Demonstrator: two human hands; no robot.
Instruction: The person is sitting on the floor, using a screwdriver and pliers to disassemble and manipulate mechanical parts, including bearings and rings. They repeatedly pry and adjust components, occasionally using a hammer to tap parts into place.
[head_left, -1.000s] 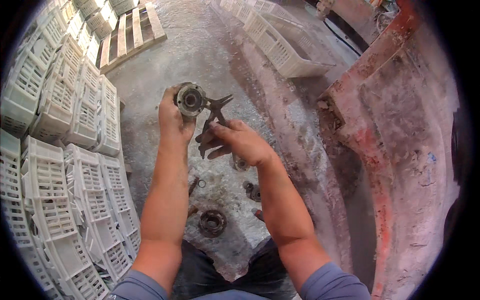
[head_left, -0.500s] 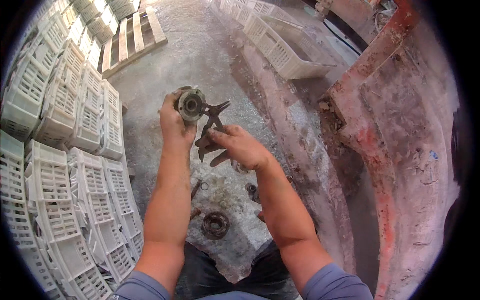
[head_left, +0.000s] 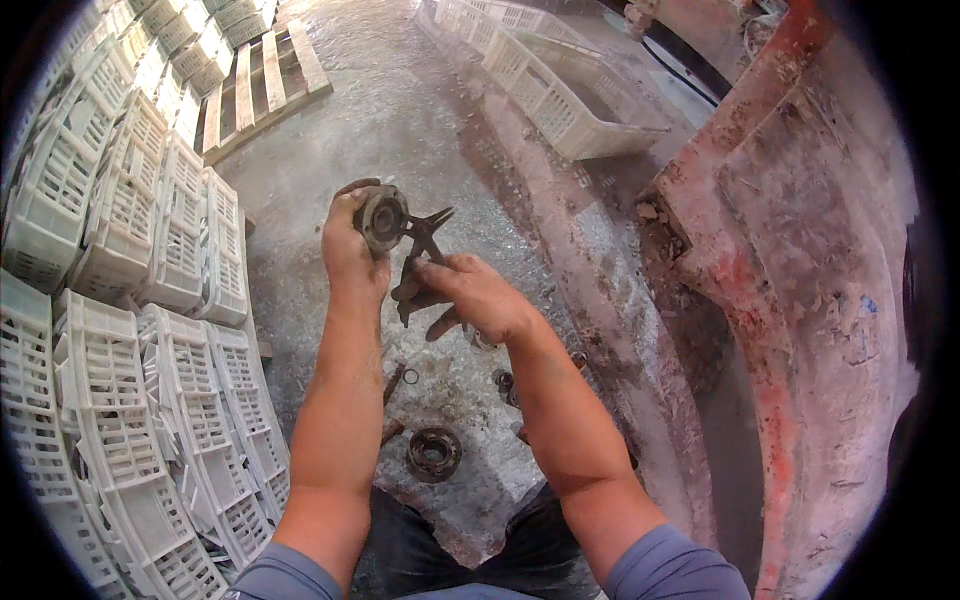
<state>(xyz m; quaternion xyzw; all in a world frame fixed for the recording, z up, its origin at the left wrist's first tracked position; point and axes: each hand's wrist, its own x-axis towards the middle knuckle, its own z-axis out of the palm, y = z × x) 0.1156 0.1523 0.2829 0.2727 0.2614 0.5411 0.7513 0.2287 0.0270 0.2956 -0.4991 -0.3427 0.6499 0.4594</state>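
My left hand (head_left: 350, 232) is closed around a round, greasy metal hub (head_left: 383, 220) with a bore in its middle, held up above the floor. Dark metal pliers (head_left: 425, 238) are in my right hand (head_left: 472, 290), its fingers around the handles. The pliers' upper end lies close beside the hub's right edge; whether they touch I cannot tell. On the floor below, between my forearms, lie a dirty ring-shaped part (head_left: 434, 454), a thin small ring (head_left: 411, 377) and a rusty rod-like piece (head_left: 394, 384), partly behind my left forearm.
Stacked white plastic crates (head_left: 110, 400) line the left side, with a wooden pallet (head_left: 270, 75) beyond. White crates (head_left: 575, 110) stand far right. A crusted, red-stained machine body (head_left: 800, 230) rises on the right. Small dark parts (head_left: 503, 381) lie by my right forearm.
The hub has tilted a little and dropped slightly in my left hand. My right hand and the pliers stay almost in place beside it.
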